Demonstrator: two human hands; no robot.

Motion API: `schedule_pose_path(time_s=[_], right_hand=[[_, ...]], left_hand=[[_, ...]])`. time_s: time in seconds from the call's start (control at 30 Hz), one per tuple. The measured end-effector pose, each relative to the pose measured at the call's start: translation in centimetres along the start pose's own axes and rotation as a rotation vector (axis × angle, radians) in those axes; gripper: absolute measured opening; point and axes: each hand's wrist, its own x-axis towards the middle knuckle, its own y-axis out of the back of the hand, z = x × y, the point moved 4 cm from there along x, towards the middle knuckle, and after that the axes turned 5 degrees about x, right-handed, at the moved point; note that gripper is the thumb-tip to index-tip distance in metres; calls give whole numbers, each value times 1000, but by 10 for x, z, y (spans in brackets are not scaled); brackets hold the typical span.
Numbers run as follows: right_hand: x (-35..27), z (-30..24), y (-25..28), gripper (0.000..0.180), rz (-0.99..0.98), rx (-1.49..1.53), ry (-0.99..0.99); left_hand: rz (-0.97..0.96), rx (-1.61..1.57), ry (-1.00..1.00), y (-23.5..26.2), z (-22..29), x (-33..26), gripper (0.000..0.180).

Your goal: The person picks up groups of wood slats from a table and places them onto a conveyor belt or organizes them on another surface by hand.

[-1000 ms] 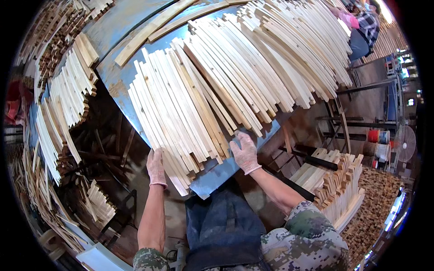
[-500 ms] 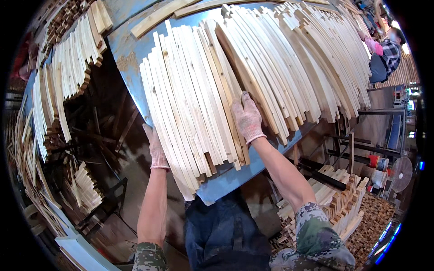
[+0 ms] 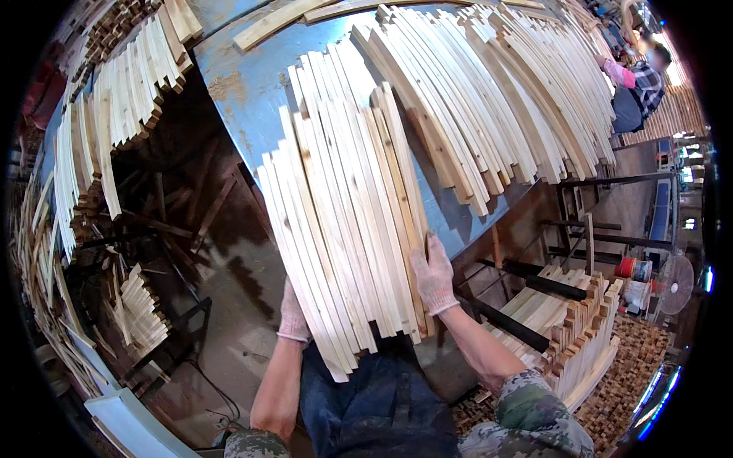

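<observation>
dark blue apron nearest; the ragged near ends of the bundle of pale wooden strips jut out over it, straight in front of the body.

the bundle lies between the two hands, its long axis running away from the wearer, far end leaning a little left. each hand sits along its own long side, toward the near end; neither is plainly nearer.

left hand, gloved: against the outer left strip, fingers hidden behind the wood, so cannot tell whether they curl under. forearm rises steeply from below. right hand, gloved: on the outer right strip, fingers pointing away; forearm slants in from lower right. grip is wide, the bundle's whole breadth held between the palms.

beyond: blue tabletop, a bare strip of it opening right of the bundle. past that, a broader row of strips, fanned side by side. a co-worker in plaid at far right.
</observation>
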Motion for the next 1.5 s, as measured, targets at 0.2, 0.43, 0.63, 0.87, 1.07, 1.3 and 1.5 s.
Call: schedule_pose_path(time_s=[0.2, 0.43, 0.63, 0.87, 1.07, 1.3, 1.5], right_hand=[[-9, -12, 14, 61, 14, 56, 28], [18, 13, 38, 32, -75, -82, 234], [37, 7, 9, 65, 70, 11, 170], [79, -16, 9, 56, -47, 15, -61], [162, -37, -12, 58, 73, -39, 107], [223, -70, -1, 56, -41, -25, 222], [217, -62, -13, 55, 28, -22, 496]], left_hand=[[51, -43, 47, 41, -33, 17, 67], [124, 38, 1, 42, -30, 20, 69], [93, -89, 6, 44, -30, 13, 63], [171, -18, -49, 31, -20, 12, 64], [219, 72, -146, -29, 66, 48, 68], [311, 211, -66, -52, 130, 96, 60], [85, 189, -180, -29, 124, 121, 65]])
